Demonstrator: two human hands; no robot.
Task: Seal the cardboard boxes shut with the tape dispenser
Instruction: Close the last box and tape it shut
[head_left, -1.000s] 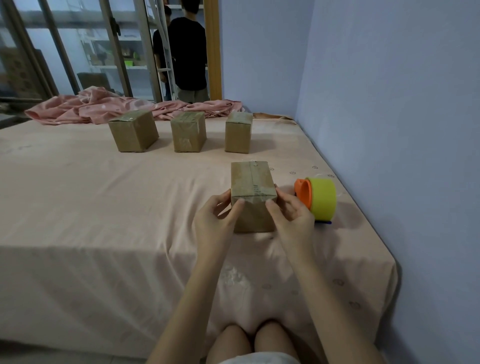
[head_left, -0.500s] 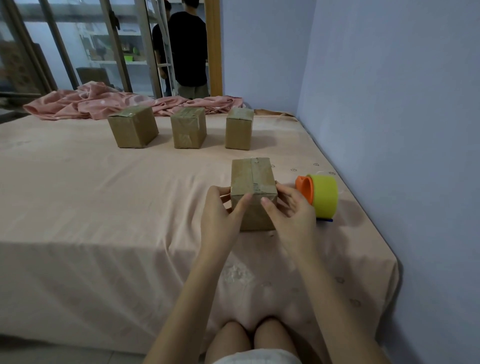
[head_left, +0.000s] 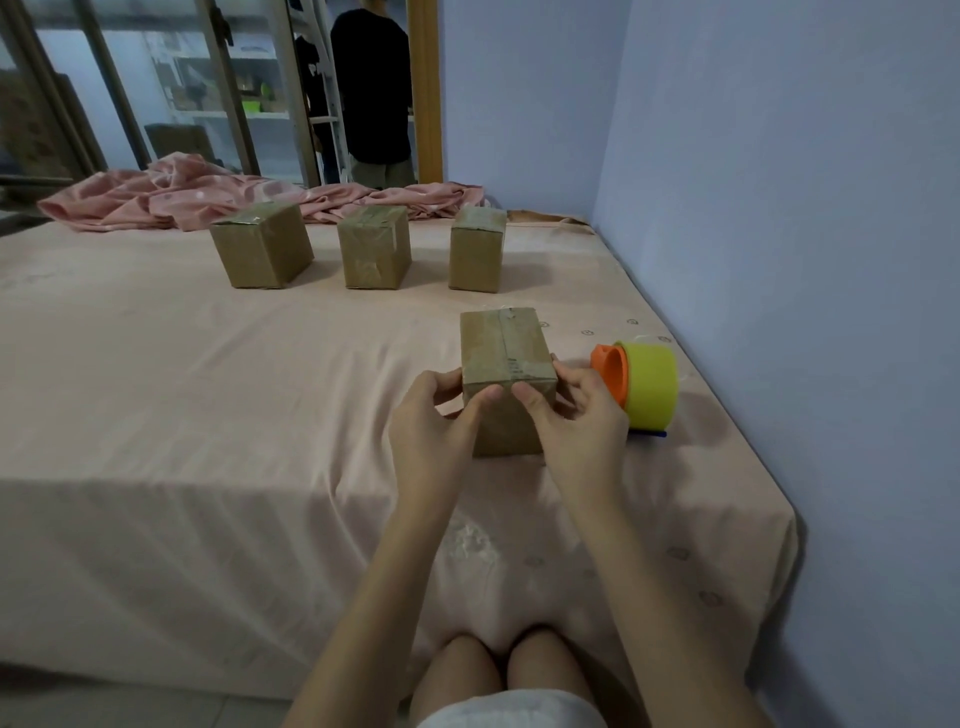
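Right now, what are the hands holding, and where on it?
Both hands hold the near box at its near end: left hand on the left side, right hand on the right, thumbs pressing the front face.

Dim, flat indoor light here, with a cool bluish cast on the wall (head_left: 779, 208) right of the fingers (head_left: 524, 402). The brightest patch is the glass doors (head_left: 171, 88) far beyond and left of the fingers, washed out and hazy. Soft shadows fall on the bed (head_left: 208, 389), just right of the tape dispenser (head_left: 641, 387) and below the fingers at the bed's edge. Wide-angle bending bows the door frames; the forearms near the bottom edge look stretched. Detail is soft throughout.
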